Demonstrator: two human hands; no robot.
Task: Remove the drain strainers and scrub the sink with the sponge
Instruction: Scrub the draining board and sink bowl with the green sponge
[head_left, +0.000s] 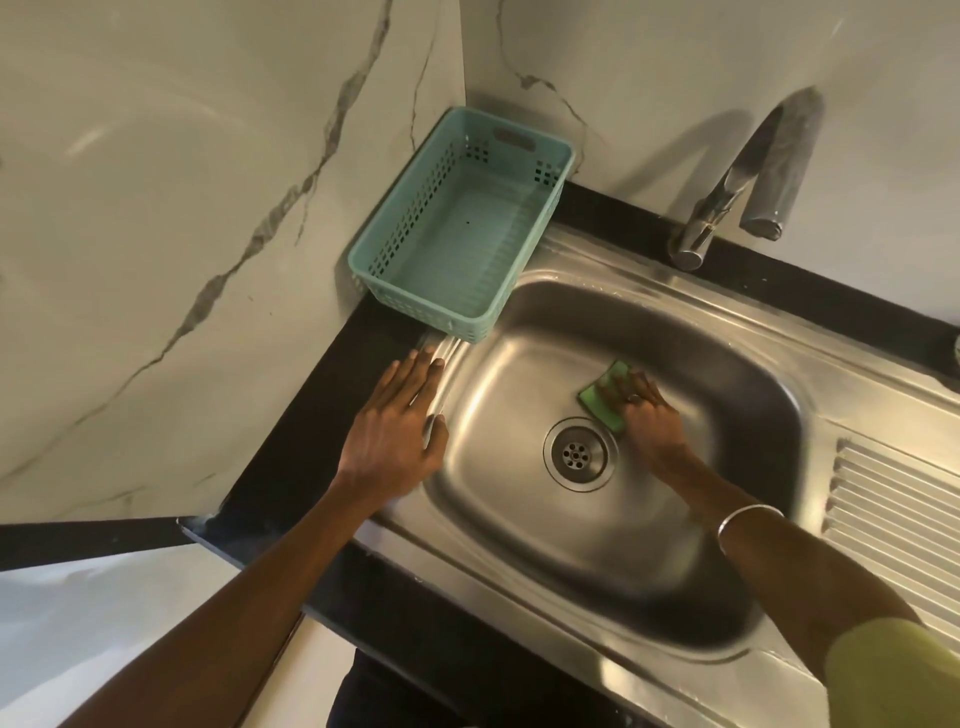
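Head view: I have my right hand (649, 415) down in the basin of the sink (519, 519), fingers spread and pressing the sponge (605, 395) flat against the steel floor, just beyond the drain (576, 452) on the side toward the back edge. My left hand (400, 421) lies open, palm down, on the sink's left rim where it meets the dark surface (311, 410), bracing me. I judge this to be the scrubbing step, with the bottom under way and the walls and corners probably left to cover. To do it well I want to keep the sponge flat under my fingers, work in overlapping strokes out from the drain, then run it up each curved wall and around the rim, leaning on the braced hand for pressure.

The sponge is green and thin, partly hidden under my fingers and blurred. The sink is brushed stainless steel with a ribbed drainboard (893, 525) at its right edge; the drain shows a fixed perforated plate and no loose strainer that I can make out.
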